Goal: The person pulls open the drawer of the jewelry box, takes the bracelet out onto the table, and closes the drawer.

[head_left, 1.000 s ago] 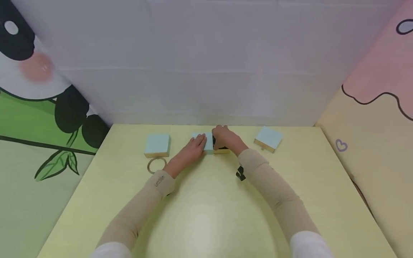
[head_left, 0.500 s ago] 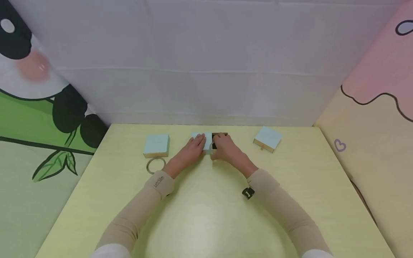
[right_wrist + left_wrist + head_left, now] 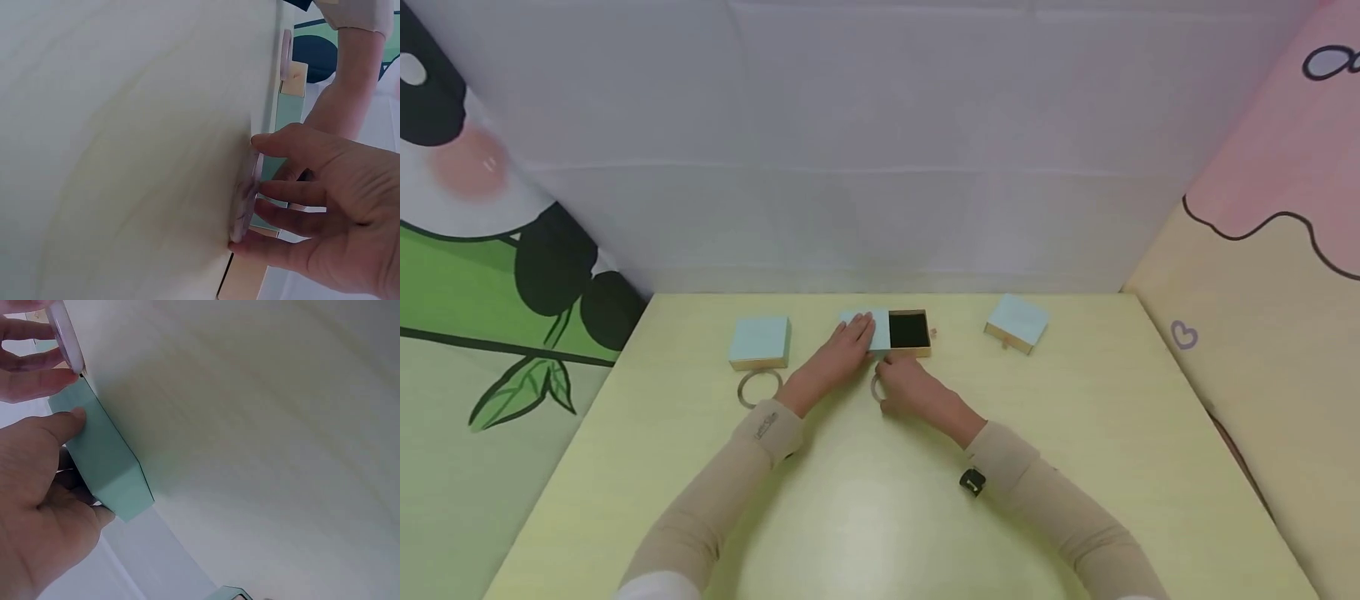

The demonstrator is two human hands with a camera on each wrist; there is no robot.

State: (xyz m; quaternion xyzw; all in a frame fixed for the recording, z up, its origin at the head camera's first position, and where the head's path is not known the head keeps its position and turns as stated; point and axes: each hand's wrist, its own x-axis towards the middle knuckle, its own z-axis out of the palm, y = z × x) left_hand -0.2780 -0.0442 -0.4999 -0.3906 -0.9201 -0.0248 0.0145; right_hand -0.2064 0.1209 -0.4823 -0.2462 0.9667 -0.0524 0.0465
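Note:
In the head view, a pale blue slide-out box (image 3: pixel 882 333) lies at the table's far middle, its black-lined drawer (image 3: pixel 914 352) pulled out to the right. My left hand (image 3: pixel 841 357) holds the box's cover, fingers over the top and thumb against the front side, as the left wrist view shows the blue box (image 3: pixel 106 450). Just in front of the drawer, my right hand (image 3: pixel 917 392) pinches a pale bangle (image 3: pixel 245 197) between thumb and fingertips. The bangle stands near the tabletop; in the head view the right hand covers most of it.
A closed blue box (image 3: pixel 759 343) sits to the left with another bangle (image 3: pixel 760 388) lying in front of it. A further closed box (image 3: pixel 1017 323) lies turned at an angle on the right. A pale wall (image 3: pixel 880 225) rises behind the table (image 3: pixel 865 500).
My right hand has come out of the drawer toward me, bringing the bangle out with it. The drawer now shows only black lining. My left hand has stayed on the box.

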